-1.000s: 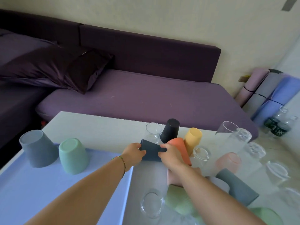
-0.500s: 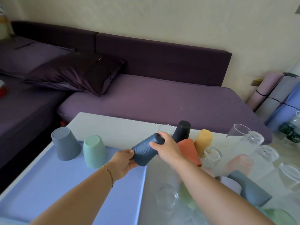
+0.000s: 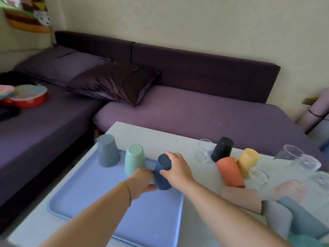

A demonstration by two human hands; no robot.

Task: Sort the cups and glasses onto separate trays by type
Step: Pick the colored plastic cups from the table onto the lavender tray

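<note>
A dark blue cup point(image 3: 162, 177) stands upside down on the blue tray point(image 3: 110, 198), held from both sides. My left hand point(image 3: 143, 180) grips its lower left side and my right hand point(image 3: 175, 168) grips its top and right side. To its left on the tray stand a grey cup point(image 3: 107, 150) and a mint cup point(image 3: 134, 159), both upside down. On the white table point(image 3: 160, 138) to the right lie a black cup point(image 3: 222, 148), an orange cup point(image 3: 230, 171), a yellow cup point(image 3: 247, 160) and several clear glasses point(image 3: 204, 150).
More cups and glasses crowd the table's right side, among them a pink cup point(image 3: 242, 198) and a grey-blue cup point(image 3: 302, 218). A purple sofa point(image 3: 195, 113) with a dark pillow point(image 3: 115, 82) runs behind the table. Bowls point(image 3: 26, 95) sit on the sofa at the left.
Both hands carried the dark blue cup leftward from the pile, turned it upside down and brought it onto the blue tray beside the mint cup. The camera turned left.
</note>
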